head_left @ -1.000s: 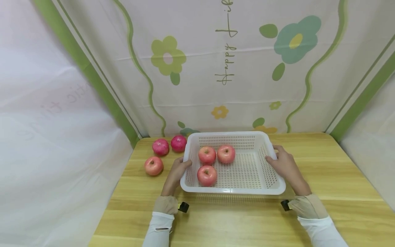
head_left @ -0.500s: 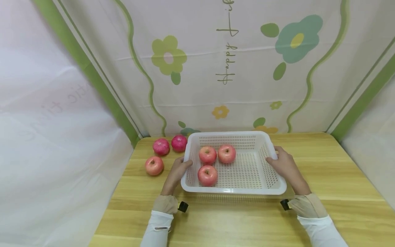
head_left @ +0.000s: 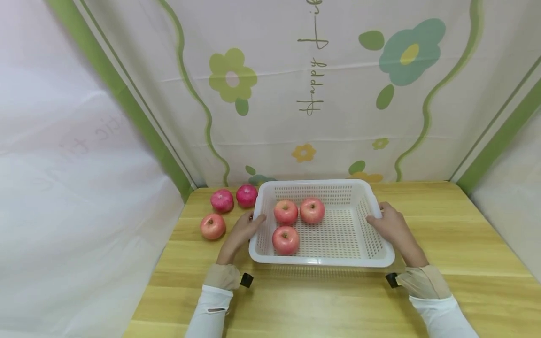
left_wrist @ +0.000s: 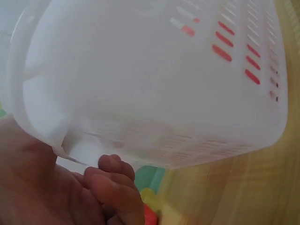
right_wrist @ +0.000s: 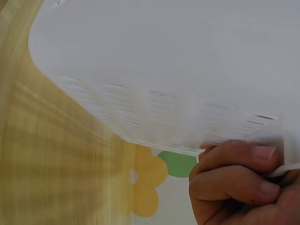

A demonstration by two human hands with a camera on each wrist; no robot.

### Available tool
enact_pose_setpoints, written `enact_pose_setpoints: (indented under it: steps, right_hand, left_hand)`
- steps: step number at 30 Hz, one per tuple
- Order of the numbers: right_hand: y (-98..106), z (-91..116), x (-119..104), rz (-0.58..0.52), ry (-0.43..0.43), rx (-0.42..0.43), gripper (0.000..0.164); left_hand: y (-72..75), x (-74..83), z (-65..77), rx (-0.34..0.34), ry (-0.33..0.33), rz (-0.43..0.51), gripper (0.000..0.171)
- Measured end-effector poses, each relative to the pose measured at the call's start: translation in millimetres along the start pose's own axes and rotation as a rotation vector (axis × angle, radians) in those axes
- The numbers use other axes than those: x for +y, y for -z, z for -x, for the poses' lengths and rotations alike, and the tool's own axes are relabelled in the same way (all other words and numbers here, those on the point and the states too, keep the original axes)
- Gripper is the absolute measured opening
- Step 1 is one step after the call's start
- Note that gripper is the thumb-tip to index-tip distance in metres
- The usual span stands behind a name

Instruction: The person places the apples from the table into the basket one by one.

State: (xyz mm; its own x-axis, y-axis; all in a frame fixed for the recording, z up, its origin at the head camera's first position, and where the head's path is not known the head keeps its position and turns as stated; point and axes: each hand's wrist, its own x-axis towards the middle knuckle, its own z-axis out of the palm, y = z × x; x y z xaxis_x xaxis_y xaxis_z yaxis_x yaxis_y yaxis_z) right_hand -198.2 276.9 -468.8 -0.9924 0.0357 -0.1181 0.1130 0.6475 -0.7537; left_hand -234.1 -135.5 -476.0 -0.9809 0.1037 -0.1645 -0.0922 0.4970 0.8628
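Observation:
A white plastic basket with slotted walls is near the back of the table. Three pink-red apples lie in its left half: the back-left apple, the back-right apple and the front apple. My left hand grips the left rim, thumb over the top and fingers curled beneath it, as the left wrist view shows. At the opposite end my right hand holds the right rim in a similar way. I cannot tell whether the basket's base touches the table.
Left of the basket, another apple lies on the wooden table. Behind it sit two deep-pink round things, one left of the other; their kind is unclear. A flower-printed curtain hangs along the table's back edge.
The whole view has drifted slightly. My left wrist and forearm have swung a little to the left, while both hands keep their hold on the basket. The apples stay put inside it.

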Motion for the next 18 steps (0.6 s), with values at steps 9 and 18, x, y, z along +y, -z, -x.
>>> enact_pose_setpoints:
  steps: [9,18]
  right_hand:
    - [-1,-2,1,-0.002,0.002,0.007,0.066]
    - [-1,-2,3,-0.004,-0.014,0.003,0.064]
  left_hand:
    - [18.9,10.0,-0.5,0.105,-0.064,-0.104,0.044]
    - [47.8,7.6,-1.8,0.194,-0.194,-0.171,0.024]
